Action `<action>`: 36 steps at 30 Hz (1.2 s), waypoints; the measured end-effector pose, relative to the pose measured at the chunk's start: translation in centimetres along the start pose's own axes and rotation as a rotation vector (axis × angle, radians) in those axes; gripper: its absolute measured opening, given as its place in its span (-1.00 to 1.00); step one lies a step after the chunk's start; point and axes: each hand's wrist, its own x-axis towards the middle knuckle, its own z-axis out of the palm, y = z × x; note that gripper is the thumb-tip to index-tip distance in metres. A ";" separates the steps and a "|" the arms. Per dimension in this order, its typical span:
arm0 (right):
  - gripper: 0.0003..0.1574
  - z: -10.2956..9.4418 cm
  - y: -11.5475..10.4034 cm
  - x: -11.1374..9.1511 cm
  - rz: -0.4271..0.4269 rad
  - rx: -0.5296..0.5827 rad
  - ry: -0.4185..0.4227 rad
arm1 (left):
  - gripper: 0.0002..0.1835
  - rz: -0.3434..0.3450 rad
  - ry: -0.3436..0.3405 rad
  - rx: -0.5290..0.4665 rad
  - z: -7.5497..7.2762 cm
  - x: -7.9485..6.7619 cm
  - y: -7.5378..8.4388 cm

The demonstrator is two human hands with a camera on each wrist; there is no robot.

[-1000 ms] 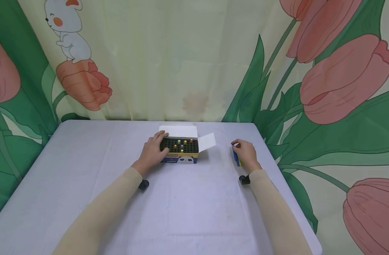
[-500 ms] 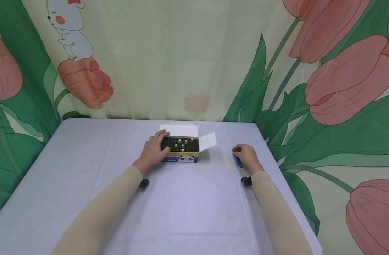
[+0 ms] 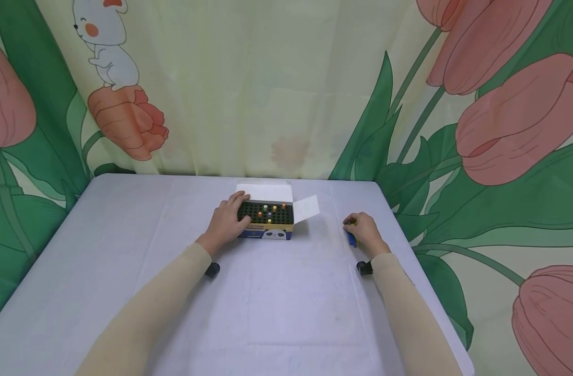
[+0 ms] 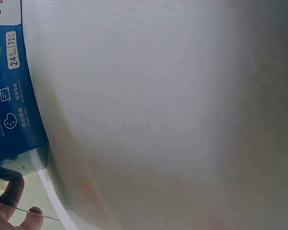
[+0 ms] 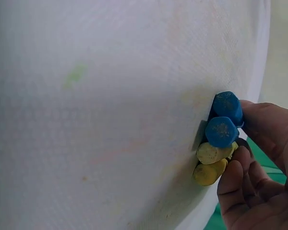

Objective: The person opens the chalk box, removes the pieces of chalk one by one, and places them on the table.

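Observation:
In the head view my left hand (image 3: 226, 219) grips the left end of a panda-printed chalk box (image 3: 277, 233), thumb at the front edge and fingers toward the back. Several chalk ends show in the box's black holed tray (image 3: 253, 210). The left wrist view shows the box's blue printed side (image 4: 14, 96) and fingertips below it. To the right, my right hand (image 3: 365, 231) has thumb and fingers around chalk sticks low at the table. Two blue chalks (image 5: 222, 132) and two yellow chalks (image 5: 206, 173) lie side by side there, end-on in the right wrist view; the fingers hide their far ends.
The box's white lid (image 3: 265, 192) stands up behind it, and a white side flap (image 3: 306, 209) sticks out to the right. A white cloth covers the table (image 3: 286, 303). Behind the table's back edge hangs a tulip-printed curtain (image 3: 248, 104).
My right hand has shifted slightly right and down, and its fingers have closed in around the chalks, with yellow now showing at the fingertips. The left hand stays on the box.

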 end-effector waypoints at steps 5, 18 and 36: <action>-0.68 0.1 0.1 0.3 0.023 0.024 -0.017 | -0.29 0.005 0.005 -0.002 0.1 0.1 -0.1; -0.64 -0.2 0.0 0.4 0.042 0.049 -0.036 | -0.29 0.009 0.014 0.001 0.0 0.1 -0.1; -0.54 -1.6 -2.1 1.0 0.027 0.075 0.007 | -0.30 0.001 -0.007 0.032 -0.3 -0.1 0.3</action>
